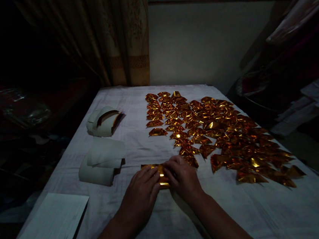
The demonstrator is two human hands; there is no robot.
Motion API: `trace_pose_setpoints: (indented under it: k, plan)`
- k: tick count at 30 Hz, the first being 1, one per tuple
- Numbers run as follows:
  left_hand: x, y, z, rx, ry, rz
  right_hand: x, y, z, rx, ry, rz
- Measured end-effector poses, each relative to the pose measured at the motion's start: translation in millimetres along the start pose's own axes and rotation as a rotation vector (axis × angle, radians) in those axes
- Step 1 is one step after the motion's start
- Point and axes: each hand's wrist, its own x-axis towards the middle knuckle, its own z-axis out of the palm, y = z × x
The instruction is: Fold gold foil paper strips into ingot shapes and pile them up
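Note:
A sheet of shiny gold foil paper (pixel 163 180), folded into a narrow strip, lies on the white cloth between my hands. My left hand (pixel 142 189) is closed on its left part, fingers pressed together over the top. At the right end, my right hand (pixel 185 179) pinches the strip with bent fingers. Just beyond my right hand, many folded gold foil pieces (pixel 211 125) with pointed ends spread in rows toward the far and right side. Left of the strip, several curled sheets with pale backs (pixel 105 150) rest on the cloth, some overlapping.
A flat white box or board (pixel 42 230) lies at the near left corner of the cloth-covered table (pixel 148 231). Behind stand a patterned curtain (pixel 125 35) and a pale wall (pixel 196 39). Hanging cloths (pixel 309 1) are on the right; the left side is very dark.

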Motion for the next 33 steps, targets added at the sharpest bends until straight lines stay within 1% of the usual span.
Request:
trace_pose_setpoints:
  k: [2,4,7,12,15,19,22,25,30,33]
  plan:
    - [3.5,-0.9,-0.3,-0.059,0.023,-0.034,-3.2,-4.3,-2.9,-0.047,-0.058,-0.035]
    - [6.2,-3.0,0.8,-0.106,0.041,-0.059,-5.0,-7.7,-4.5,-0.093,-0.119,-0.035]
    - [6.5,-7.7,4.6,-0.146,0.075,-0.061,-7.1,-10.0,-5.0,-0.122,-0.159,-0.018]
    - [0.6,-13.7,12.4,-0.141,0.144,-0.027,-16.9,-8.9,-4.3,-0.091,-0.122,-0.058]
    - [-1.2,-14.7,14.9,-0.123,0.155,-0.007,-23.5,-8.0,-3.7,-0.083,-0.109,-0.083]
    - [-1.2,-14.4,15.8,-0.128,0.152,-0.015,-27.5,-10.4,-2.2,-0.092,-0.092,-0.073]
    - [-1.4,-14.7,15.4,-0.156,0.135,-0.032,-27.6,-14.1,-1.1,-0.115,-0.073,-0.044]
    - [-2.0,-16.3,12.7,-0.183,0.1,-0.035,-28.0,-15.4,-2.2,-0.14,-0.081,-0.027]
    - [-4.1,-22.6,1.5,-0.205,-0.021,-0.037,-32.2,-9.4,-10.7,-0.113,-0.103,0.01]
    - [-7.3,-28.9,-5.6,-0.196,-0.07,-0.044,-34.5,-5.1,-16.9,-0.103,-0.117,0.022]
